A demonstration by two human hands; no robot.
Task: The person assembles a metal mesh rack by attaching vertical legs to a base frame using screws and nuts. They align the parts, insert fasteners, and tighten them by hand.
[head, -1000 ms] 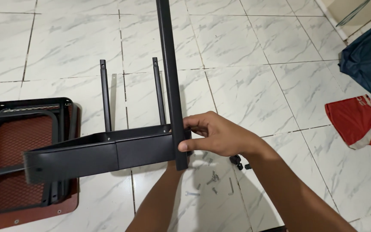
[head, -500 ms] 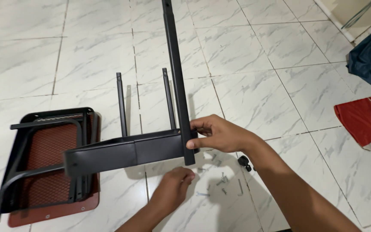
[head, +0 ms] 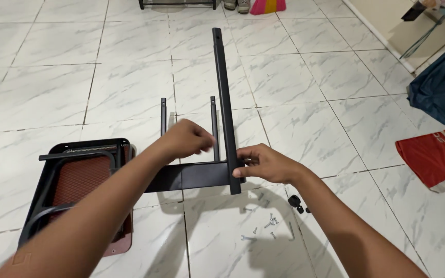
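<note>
The right hand (head: 263,163) is gripping the black metal frame (head: 224,110) at its joint; the left hand (head: 187,138), fingers pinched at the near post, is risking tipping it onto the loose screws (head: 263,226)

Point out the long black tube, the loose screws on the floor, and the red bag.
Black tube (head: 221,77), head view, on its upper shaft above the hands.
Screws (head: 270,224), head view, on the middle of the scattered cluster on the tile.
Red bag (head: 431,159), head view, on its flat middle.
</note>
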